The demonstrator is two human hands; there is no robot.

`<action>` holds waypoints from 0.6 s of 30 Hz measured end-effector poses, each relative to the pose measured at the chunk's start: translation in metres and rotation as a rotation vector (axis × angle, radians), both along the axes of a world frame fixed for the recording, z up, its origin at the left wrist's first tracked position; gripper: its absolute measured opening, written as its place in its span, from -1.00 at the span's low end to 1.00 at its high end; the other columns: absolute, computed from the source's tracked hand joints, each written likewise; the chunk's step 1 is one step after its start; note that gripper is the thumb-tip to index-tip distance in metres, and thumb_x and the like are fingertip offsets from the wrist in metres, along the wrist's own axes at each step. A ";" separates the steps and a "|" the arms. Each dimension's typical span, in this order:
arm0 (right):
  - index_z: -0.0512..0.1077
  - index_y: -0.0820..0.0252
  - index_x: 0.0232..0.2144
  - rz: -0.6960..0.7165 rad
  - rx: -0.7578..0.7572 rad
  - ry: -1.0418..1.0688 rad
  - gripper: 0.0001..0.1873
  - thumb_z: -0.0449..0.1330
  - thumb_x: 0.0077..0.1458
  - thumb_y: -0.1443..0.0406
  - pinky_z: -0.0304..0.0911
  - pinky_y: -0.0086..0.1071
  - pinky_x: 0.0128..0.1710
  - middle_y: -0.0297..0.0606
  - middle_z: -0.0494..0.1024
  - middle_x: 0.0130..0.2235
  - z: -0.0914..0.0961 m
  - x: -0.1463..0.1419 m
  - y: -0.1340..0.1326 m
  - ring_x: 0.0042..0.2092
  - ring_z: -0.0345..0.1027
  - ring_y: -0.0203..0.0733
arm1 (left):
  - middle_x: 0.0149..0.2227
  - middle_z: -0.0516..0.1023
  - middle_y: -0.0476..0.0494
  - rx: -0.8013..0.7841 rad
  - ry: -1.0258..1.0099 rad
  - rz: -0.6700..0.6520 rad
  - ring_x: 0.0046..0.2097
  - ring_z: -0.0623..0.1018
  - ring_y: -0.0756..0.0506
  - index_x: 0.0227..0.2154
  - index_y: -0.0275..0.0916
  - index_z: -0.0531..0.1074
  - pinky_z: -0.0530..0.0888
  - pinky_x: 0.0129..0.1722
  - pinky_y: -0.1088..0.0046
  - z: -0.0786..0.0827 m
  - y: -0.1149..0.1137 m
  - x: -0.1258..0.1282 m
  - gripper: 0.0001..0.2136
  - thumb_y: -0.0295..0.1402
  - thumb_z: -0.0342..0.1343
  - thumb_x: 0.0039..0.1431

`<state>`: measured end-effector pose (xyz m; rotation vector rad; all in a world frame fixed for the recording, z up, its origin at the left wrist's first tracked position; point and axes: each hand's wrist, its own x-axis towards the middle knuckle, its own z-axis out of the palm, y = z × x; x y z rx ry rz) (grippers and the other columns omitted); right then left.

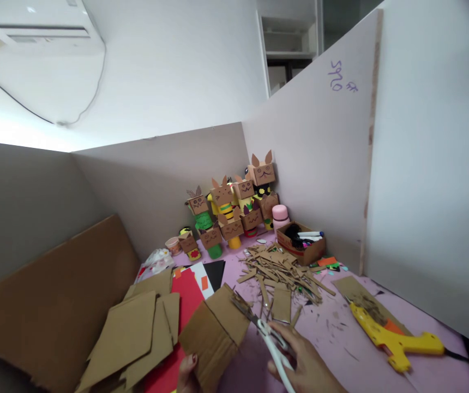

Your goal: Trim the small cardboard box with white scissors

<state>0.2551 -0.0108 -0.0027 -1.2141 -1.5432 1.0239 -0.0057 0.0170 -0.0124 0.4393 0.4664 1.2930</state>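
My left hand, low in the head view, grips a brown piece of cardboard by its lower left side. A dark line or crease runs across that piece. In my right hand is a pair of scissors with white handles. The blades point up and left and lie at the upper right edge of the cardboard. Whether they are cutting into it I cannot tell. Under and left of my left hand lie red paper and a stack of cardboard pieces.
A heap of cardboard strips covers the middle of the pink tabletop. Several cardboard animal figures stand at the back, beside a pink bottle and a box of markers. A yellow glue gun lies right.
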 end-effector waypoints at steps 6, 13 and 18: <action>0.33 0.27 0.09 0.000 0.067 -0.081 -0.34 0.23 -0.12 0.23 0.29 -0.24 -0.26 -0.04 0.53 -0.19 -0.007 -0.001 0.001 -0.27 0.41 0.03 | -0.32 0.66 -0.06 -0.009 0.015 0.026 -0.25 0.60 -0.16 -0.20 0.01 0.53 0.54 -0.22 0.27 -0.005 0.000 -0.002 -0.59 -0.60 0.12 -0.08; 0.34 0.38 0.07 0.033 0.084 -0.123 -0.37 0.18 -0.07 0.20 0.28 -0.25 -0.24 0.02 0.55 -0.18 0.005 0.000 -0.004 -0.26 0.41 0.06 | -0.23 0.64 -0.04 0.044 0.060 0.021 -0.13 0.56 -0.23 0.05 0.06 0.33 0.46 -0.09 0.19 -0.004 0.000 0.001 -0.41 -0.57 0.14 -0.08; 0.37 0.35 0.04 0.032 0.101 -0.150 -0.41 0.19 -0.10 0.27 0.25 -0.35 -0.39 -0.08 0.59 -0.29 0.012 0.000 -0.007 -0.36 0.40 -0.02 | 0.05 0.46 -0.19 0.042 0.076 0.019 0.07 0.41 -0.29 0.08 -0.11 0.28 0.29 0.05 -0.10 0.002 0.003 0.006 -0.54 -0.31 0.15 0.07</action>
